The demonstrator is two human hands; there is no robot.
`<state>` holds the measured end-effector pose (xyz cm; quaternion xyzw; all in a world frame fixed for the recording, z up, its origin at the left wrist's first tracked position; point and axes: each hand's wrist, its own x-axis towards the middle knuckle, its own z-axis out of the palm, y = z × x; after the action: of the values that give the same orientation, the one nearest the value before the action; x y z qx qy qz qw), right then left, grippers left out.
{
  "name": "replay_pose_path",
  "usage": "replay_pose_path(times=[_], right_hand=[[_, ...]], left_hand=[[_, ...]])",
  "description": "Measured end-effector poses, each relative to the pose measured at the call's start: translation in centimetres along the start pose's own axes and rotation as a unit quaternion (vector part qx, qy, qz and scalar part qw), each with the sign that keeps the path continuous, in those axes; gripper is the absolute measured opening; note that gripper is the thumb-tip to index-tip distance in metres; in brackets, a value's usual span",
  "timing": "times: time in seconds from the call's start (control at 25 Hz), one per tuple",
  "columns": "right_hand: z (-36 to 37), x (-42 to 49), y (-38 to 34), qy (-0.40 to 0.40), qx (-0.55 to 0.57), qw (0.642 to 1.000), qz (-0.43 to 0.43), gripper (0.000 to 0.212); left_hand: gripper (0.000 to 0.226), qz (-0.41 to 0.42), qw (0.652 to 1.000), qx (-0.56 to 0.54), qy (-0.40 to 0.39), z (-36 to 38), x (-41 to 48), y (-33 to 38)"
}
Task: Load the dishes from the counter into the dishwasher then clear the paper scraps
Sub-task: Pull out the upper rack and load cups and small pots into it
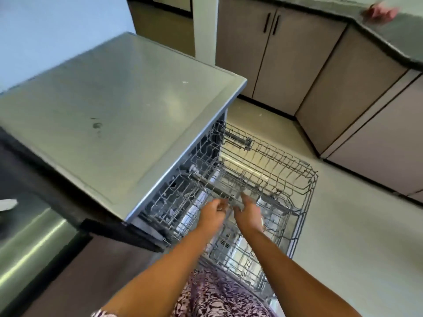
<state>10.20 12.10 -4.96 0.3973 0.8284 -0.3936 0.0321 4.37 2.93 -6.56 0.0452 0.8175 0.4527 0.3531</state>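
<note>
You're at the dishwasher (128,115), door down, and both hands are in at its front. The upper rack (274,165) stands pulled out of the dishwasher, with the lower rack (240,250) showing beneath it, and I see no dishes in either one. Your left hand (214,211) has its fingers curled onto the grey bar of that upper rack. Your right hand (248,213) sits just beside it, fingers pointing forward onto the same bar; with the blur I can't tell whether it grips or only touches.

So this looks like the get-ready step: racks out, loading not yet begun. The dark counter (389,35) lies well beyond the dishwasher, up to its right, with only a blurred pink thing (381,11) on its edge. No dishes in view there. Next you'll need to let go, turn to that counter and find the first dish.
</note>
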Motion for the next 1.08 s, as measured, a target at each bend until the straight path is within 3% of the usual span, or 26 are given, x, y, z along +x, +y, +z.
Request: replay_pose_path(times=[0.16,0.36,0.64,0.84,0.96,1.08], right_hand=[[1.0,-1.3,-7.0,0.140,0.087,0.980,-0.112,0.041],[5.4,-6.5,-17.5,0.166,0.169,0.946,-0.222,0.035],[15.5,-13.3,-26.6,0.094,0.181,0.919,-0.339,0.033],[21.2,-17.8,-30.8,-0.040,0.149,0.924,-0.349,0.039],[22.9,-19.2,-33.4,-0.132,0.107,0.925,-0.339,0.052],[24.2,-19.7,-35.3,-0.199,0.059,0.918,-0.339,0.059]], left_hand=[[0.027,0.142,0.983,0.059,0.102,-6.4,-2.5,1.3],[0.027,0.217,0.945,-0.024,0.244,-17.6,-7.8,0.9],[0.028,0.181,0.862,-0.083,0.466,-31.6,-14.9,-5.5],[0.047,0.123,0.821,-0.095,0.550,-37.8,-17.5,-9.7],[0.072,0.083,0.840,-0.090,0.529,-39.9,-17.9,-10.7],[0.083,0.045,0.872,-0.059,0.483,-40.9,-17.2,-11.1]])
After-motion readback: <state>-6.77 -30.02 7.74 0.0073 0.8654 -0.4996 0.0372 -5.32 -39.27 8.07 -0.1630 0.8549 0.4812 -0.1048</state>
